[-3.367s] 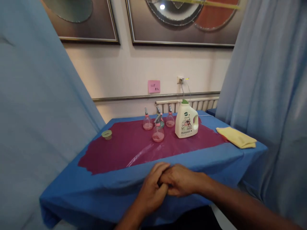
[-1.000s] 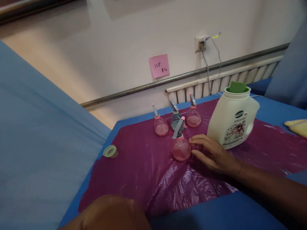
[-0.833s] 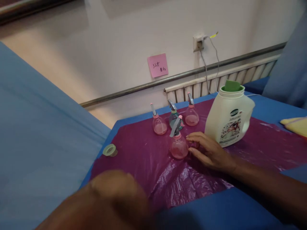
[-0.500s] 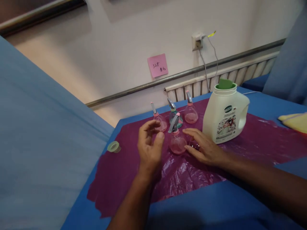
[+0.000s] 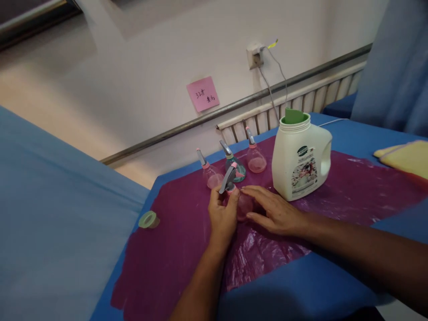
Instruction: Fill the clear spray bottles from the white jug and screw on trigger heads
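A spray bottle with pink liquid (image 5: 245, 206) stands nearest me on a purple plastic sheet (image 5: 174, 249). My left hand (image 5: 223, 213) is closed at its neck, thumb and fingers pinching around the pink collar below the grey trigger head. From the right, my right hand (image 5: 276, 209) holds the bottle's round body between thumb and fingers. Behind it are two more pink-filled spray bottles (image 5: 213, 177) (image 5: 256, 161) and one with blue-green liquid (image 5: 238, 169). Just right of my right hand stands a large cream detergent jug (image 5: 284, 169), with a green piece (image 5: 296, 116) in its uncapped mouth.
A pale green cap (image 5: 149, 220) lies at the sheet's left side. Yellow cloth (image 5: 406, 156) is on the blue-covered table (image 5: 334, 133) at right. Blue curtains (image 5: 60, 214) hang at both sides. A pink note (image 5: 203, 94) and a socket with cables (image 5: 256, 57) are on the wall.
My left hand has moved right and closed on the front bottle's neck. My right hand has come closer around its body. The view has shifted slightly to the right.
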### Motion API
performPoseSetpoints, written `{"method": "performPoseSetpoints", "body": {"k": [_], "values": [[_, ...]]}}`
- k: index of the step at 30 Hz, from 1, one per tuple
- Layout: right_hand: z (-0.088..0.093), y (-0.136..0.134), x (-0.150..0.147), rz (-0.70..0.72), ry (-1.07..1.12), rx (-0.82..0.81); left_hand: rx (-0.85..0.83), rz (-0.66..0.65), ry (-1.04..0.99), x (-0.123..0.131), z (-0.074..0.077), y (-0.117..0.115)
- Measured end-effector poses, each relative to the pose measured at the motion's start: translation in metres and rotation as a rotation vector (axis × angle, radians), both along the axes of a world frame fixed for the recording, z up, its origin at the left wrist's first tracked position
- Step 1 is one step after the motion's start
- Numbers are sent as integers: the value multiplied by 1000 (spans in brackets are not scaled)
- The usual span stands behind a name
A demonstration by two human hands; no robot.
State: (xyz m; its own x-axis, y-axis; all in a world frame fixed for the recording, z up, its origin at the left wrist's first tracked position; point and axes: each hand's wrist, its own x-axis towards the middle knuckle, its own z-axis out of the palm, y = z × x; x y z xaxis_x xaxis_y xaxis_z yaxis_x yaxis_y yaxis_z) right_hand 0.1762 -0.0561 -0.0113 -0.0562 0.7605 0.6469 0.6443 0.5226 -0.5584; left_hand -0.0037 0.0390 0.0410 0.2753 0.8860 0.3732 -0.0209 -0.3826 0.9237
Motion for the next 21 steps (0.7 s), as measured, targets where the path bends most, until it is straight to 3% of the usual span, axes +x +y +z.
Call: {"method": "performPoseSetpoints", "body": {"k": [9,21], "values": [[-2,3,-3,-3,42,-61,38,48,-39,4,-13,-9],[-3,0,-6,-36,24,-80,-3,-29,10,1,-8,-21]]}}
